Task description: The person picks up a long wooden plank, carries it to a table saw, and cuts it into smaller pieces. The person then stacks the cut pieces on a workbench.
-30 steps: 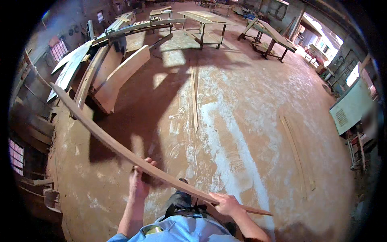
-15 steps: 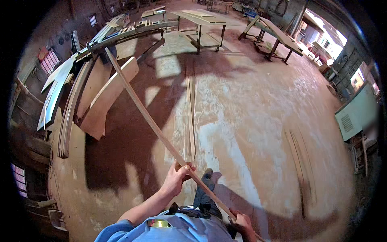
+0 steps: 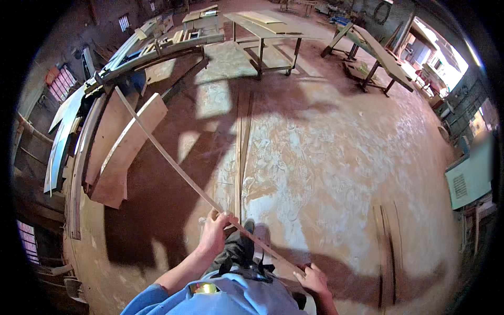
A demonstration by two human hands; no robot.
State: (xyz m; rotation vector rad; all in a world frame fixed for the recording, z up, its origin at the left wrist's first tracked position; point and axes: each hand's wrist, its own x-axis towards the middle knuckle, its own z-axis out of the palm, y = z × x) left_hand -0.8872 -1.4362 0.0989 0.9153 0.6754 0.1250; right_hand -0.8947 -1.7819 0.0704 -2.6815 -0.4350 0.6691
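Note:
A long, thin wooden strip (image 3: 176, 165) slants across in front of me, from the far left down to the near right. My left hand (image 3: 214, 231) is closed round it a little past its near part. My right hand (image 3: 314, 279) grips it close to its near end. Its far end reaches the wood rack (image 3: 173, 52), beside a leaning board (image 3: 134, 131); whether it touches the rack I cannot tell. Both hands are in front of my waist, and my shoe shows below the strip.
Boards and planks (image 3: 65, 136) lean along the left side. A table (image 3: 262, 30) with sheets on it stands ahead, and another long table (image 3: 375, 52) is farther right. Long pieces lie on the floor ahead (image 3: 244, 152) and to the right (image 3: 386, 252). A pale green panel (image 3: 461, 181) stands at the right.
The strip's far end has shifted left and down in view, and its line now looks bowed. My right hand has come up, my left hand a little left. The whole view has turned slightly.

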